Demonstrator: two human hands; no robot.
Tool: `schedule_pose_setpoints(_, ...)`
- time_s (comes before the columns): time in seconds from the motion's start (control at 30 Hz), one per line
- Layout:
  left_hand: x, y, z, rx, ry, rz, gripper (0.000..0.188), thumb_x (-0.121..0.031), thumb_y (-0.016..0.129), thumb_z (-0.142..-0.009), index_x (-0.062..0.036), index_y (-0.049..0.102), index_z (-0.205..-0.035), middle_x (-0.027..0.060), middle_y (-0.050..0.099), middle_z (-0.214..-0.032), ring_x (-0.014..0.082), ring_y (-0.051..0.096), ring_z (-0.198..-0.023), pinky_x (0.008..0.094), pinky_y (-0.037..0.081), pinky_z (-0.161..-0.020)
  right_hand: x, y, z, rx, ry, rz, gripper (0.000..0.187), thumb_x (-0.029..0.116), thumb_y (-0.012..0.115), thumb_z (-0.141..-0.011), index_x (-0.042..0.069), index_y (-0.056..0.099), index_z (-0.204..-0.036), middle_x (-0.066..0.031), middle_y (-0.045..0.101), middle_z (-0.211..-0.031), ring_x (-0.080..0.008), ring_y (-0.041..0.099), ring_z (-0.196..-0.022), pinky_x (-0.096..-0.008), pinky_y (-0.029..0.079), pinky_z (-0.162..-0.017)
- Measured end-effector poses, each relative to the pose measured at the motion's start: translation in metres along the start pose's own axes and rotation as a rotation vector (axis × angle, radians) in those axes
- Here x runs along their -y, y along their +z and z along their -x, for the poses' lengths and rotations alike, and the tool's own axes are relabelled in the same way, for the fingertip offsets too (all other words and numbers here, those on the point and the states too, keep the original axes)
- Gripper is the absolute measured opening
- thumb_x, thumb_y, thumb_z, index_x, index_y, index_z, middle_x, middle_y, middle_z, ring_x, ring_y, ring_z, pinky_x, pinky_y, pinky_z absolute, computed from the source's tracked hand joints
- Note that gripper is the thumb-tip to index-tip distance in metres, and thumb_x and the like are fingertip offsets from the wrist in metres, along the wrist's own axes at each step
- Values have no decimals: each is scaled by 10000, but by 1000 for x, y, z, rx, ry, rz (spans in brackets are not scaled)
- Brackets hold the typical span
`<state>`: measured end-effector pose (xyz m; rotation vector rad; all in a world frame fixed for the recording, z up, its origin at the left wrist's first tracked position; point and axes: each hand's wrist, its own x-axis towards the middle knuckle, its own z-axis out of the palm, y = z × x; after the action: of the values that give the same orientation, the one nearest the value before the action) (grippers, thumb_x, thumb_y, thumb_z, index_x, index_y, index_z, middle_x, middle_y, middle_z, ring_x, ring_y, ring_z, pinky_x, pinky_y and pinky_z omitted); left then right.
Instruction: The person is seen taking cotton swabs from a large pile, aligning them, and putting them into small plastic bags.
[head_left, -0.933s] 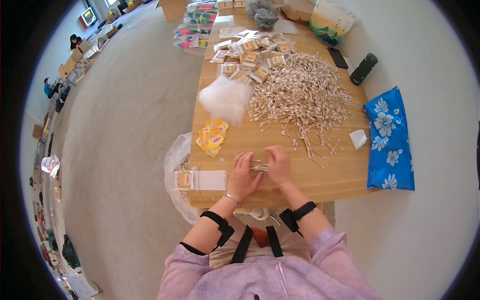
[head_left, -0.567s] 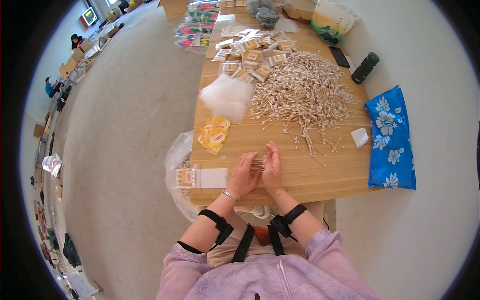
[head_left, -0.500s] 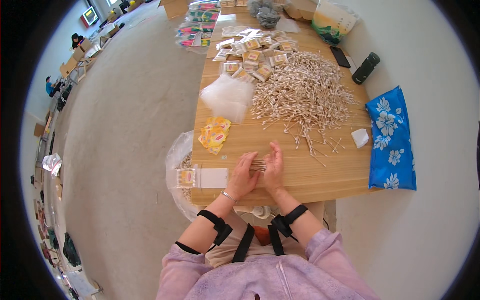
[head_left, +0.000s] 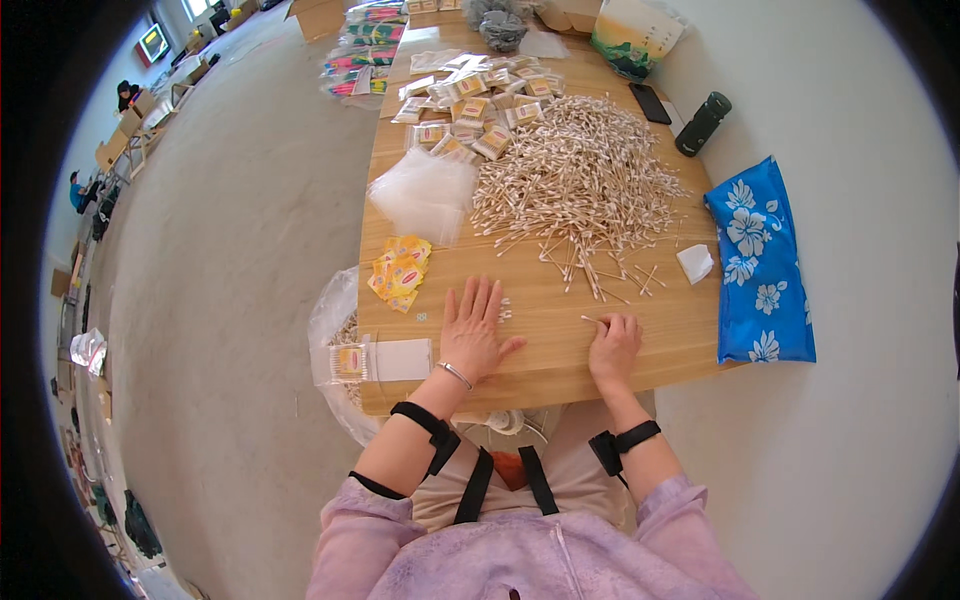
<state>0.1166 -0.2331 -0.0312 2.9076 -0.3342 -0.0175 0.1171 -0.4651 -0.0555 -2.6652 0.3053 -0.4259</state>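
wooden table (head_left: 560, 370) runs away from me, with a big heap of cotton swabs (head_left: 575, 175) in the middle. my left hand (head_left: 475, 330) lies flat, fingers spread, covering a small bundle of swabs (head_left: 503, 308) near the front edge. my right hand (head_left: 612, 345) is pinching one loose swab (head_left: 592, 320). i think i am gathering a count; next needs careful fingertips. bare wood between my hands gives room.

The person wears a lilac top with sleeves pushed up above the elbows, beige trousers and black straps crossing the lap. A black band sits on each forearm. The left hand (head_left: 474, 332) has a thin silver bracelet; the right hand (head_left: 612, 348) has none.
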Motion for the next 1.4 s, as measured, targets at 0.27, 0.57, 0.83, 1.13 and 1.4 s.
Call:
schedule_pose_setpoints(0.27, -4, 5, 33, 45, 51, 8, 937, -676, 450, -818, -64, 191, -1477, 169, 173, -1535, 329, 86, -1434, 496, 21, -1146, 20, 20, -25, -42, -301, -70, 62, 114, 629, -794, 96, 615, -852, -86, 576, -865, -297, 526, -904, -403, 438, -796)
schedule_pose_setpoints(0.57, -2, 17, 47, -72, 34, 248, 932, -498, 578, -818, 29, 147, -1455, 241, 163, -1507, 367, 103, -1422, 479, 56, -1149, 96, 50, -2, 270, -552, -263, 116, 105, 551, -805, 93, 634, -884, -103, 584, -893, -296, 532, -920, -395, 441, -796)
schedule_pose_setpoints(0.83, 14, 4, 36, -324, -73, 545, 846, -206, 681, -782, 51, 194, -1424, 250, 257, -1458, 395, 199, -1384, 457, 192, -1133, 66, 40, -72, -71, -376, 91, 121, 126, 529, -812, 100, 627, -878, -70, 551, -956, -272, 508, -960, -410, 419, -825)
schedule_pose_setpoints(1.13, 16, 14, 41, -247, 49, 388, 615, -208, 669, -806, 38, 411, -1308, 218, 411, -1361, 384, 328, -1317, 449, 238, -1121, 88, 48, -52, 62, -613, 57, 82, 130, 548, -794, 130, 613, -843, -46, 550, -944, -256, 500, -964, -398, 419, -819)
schedule_pose_setpoints(1.4, 21, 23, 41, -518, -320, 1249, 466, -116, 528, -928, 35, 385, -1344, 189, 430, -1378, 273, 381, -1317, 336, 293, -1094, 112, 39, 11, 287, -557, -262, 129, 94, 576, -796, 124, 634, -907, -61, 559, -992, -267, 498, -986, -427, 394, -851)
